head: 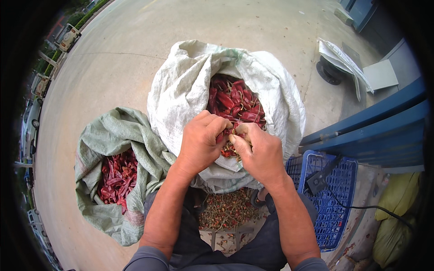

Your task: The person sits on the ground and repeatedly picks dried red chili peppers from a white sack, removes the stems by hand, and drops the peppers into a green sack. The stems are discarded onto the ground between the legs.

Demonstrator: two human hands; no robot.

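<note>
My left hand (pixel 203 140) and my right hand (pixel 259 149) meet over the near edge of a white woven sack's opening. Between their fingertips they pinch a dried red chili pepper (pixel 222 136), mostly covered by the fingers. The white woven sack (pixel 176 101) stands open with its rim rolled down, holding whole dried red chilies (pixel 234 98). To the left, a green woven sack (pixel 91 169) holds darker red chili pieces (pixel 118 176). A pile of chili stems and caps (pixel 229 210) lies on the ground between my feet.
A blue plastic crate (pixel 334 213) with a black device and cable (pixel 362 207) stands at my right, beside a blue metal panel (pixel 379 135). Yellow-green sacks (pixel 395 216) lie at the far right. A white sack lies on a black stool at upper right; vehicles are parked far left.
</note>
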